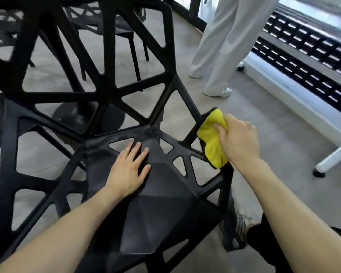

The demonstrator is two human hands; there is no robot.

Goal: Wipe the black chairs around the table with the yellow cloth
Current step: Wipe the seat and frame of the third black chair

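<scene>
- The nearest black plastic chair (pixel 156 203), with a faceted seat and triangular cut-outs, fills the middle of the head view; its open lattice back rises toward the top left.
- The left hand (pixel 129 170) lies flat on the seat with fingers spread wide, palm down, holding nothing.
- The right hand (pixel 237 139) is closed around a crumpled yellow cloth (pixel 213 140) and presses it against the right edge of the chair, where a slanting strut meets the seat rim.
- The cloth bulges out to the left of and below the right hand; its upper end touches the black strut.
- Both bare forearms reach in from the bottom of the frame.
- Through the lattice back, a round black pedestal base (pixel 87 117) stands on the grey floor (pixel 264 119); the desk top is hard to make out.
- A second black chair (pixel 116 26) of the same pattern stands farther back, at upper left.
- Another person in loose pale trousers (pixel 219 46) and white shoes stands on the floor at the upper right, well apart from the chair.
- A white bench frame (pixel 295 107) runs along the right side beside a dark floor grille (pixel 307 62).
- A worn pale sneaker (pixel 242 221) shows at the lower right beside the chair leg.
</scene>
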